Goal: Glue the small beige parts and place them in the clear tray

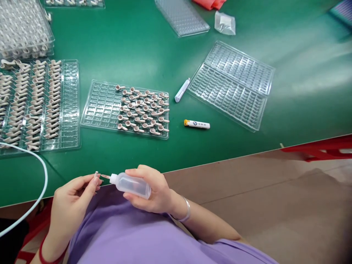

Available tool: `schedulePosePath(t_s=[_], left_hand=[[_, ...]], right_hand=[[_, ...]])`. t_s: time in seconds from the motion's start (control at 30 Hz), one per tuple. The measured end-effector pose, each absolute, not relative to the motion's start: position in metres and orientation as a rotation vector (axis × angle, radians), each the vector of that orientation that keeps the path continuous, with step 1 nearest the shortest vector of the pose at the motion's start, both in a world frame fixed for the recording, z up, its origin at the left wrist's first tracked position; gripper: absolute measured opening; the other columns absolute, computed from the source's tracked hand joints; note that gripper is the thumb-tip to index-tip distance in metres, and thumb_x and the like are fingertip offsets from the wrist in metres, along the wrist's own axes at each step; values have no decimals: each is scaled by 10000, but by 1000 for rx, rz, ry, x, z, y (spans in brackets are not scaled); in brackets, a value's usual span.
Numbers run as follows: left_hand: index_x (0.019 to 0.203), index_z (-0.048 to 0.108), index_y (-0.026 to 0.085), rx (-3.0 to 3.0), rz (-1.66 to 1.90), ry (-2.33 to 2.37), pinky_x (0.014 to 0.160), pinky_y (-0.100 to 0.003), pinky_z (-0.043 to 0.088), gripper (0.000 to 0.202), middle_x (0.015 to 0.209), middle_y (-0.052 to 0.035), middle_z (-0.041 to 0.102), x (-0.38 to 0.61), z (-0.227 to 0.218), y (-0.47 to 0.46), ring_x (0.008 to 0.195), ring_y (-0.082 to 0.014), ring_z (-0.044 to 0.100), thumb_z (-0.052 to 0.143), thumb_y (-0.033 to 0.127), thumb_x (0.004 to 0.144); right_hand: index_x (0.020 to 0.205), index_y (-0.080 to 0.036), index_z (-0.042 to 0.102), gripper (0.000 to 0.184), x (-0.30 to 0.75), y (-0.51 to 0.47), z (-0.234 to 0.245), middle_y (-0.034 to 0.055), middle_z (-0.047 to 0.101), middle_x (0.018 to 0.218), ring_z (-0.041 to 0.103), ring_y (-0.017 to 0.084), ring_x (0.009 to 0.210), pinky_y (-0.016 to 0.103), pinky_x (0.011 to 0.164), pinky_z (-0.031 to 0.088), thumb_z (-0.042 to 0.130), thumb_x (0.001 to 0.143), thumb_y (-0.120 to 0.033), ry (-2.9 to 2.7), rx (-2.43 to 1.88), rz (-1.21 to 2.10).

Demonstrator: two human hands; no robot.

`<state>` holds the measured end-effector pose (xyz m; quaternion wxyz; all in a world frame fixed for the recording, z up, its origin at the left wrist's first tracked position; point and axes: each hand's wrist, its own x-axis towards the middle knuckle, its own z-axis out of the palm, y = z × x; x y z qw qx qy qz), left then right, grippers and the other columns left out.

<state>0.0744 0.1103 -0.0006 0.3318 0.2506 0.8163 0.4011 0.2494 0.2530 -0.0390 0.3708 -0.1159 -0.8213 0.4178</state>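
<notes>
Between the thumb and fingers of my left hand (74, 200) is a small pale earbud part (96, 174), mostly hidden by the fingertips. My right hand (154, 190) is closed around a translucent squeeze bottle (133, 185), tilted with its thin nozzle toward the left. The nozzle tip (103, 176) is right at the earbud part; whether they touch, I cannot tell. Beyond my hands lies a clear tray (99, 104), its right half holding many beige earbud parts (139, 119) with round cups and short stems.
A larger filled tray (71, 110) and stacked trays (27, 25) stand at left. To the right lie a white tube (182, 90), a BMW-marked lighter (197, 124) and a clear tray (233, 84). A white cable (44, 165) arcs at the lower left. The green table's edge (220, 159) runs nearby.
</notes>
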Motion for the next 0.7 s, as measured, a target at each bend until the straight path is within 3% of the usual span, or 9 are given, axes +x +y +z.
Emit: schedulePosePath(t_s=[0.3,0.5,0.7], left_hand=[[908,792,221,670,1052,2139,683,-260,603,367,861,-58,786,75,0,112,715,-197,733,714,547,757],[927,790,216,533,1127,2057,691,-271,614,364,881,-75,789,77,2,110,731,-203,736,765,513,719],[855,790,176,243,1171,1698,623,-283,603,324,843,-109,782,100,-13,101,721,-221,730,807,458,696]], right_hand=[[1262,-201,535,464,250,252,-43,62,721,905,580,148,630,279,595,508,685,832,-287,-2108,-296,1091],[1252,-214,543,469,258,253,-40,74,704,972,644,154,703,268,628,538,715,830,-324,-1985,-382,1317],[1272,-213,512,475,257,234,-43,75,686,972,653,177,824,290,704,552,668,826,-157,-2019,-368,1293]])
